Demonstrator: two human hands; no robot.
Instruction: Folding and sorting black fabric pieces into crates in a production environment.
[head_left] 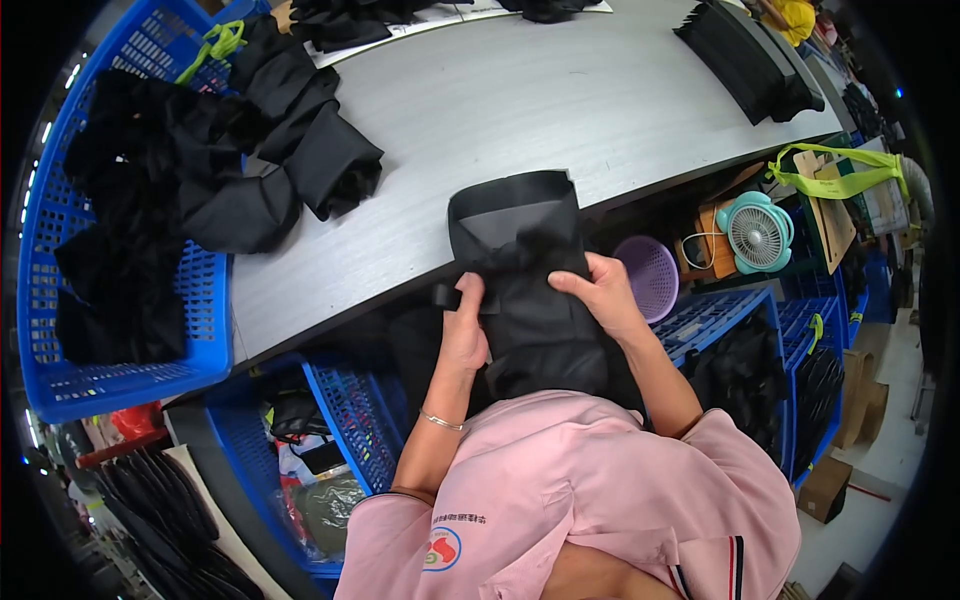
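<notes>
We see the left hand (pixel 464 328) and right hand (pixel 606 298) apart, clamped on opposite sides of black cloth (pixel 528 305); beyond lies the table (pixel 480 100).

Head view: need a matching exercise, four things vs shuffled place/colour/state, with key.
Column 1
1. Small fan
2. Cloth piece near the picture's middle
3. Far-left crate
4. Round basket

Column 2
A. Purple
B. Blue, with black fabric heaped in it
C. Turquoise
D. Held by the left hand and the right hand

Pairs: 1-C, 2-D, 3-B, 4-A
</notes>
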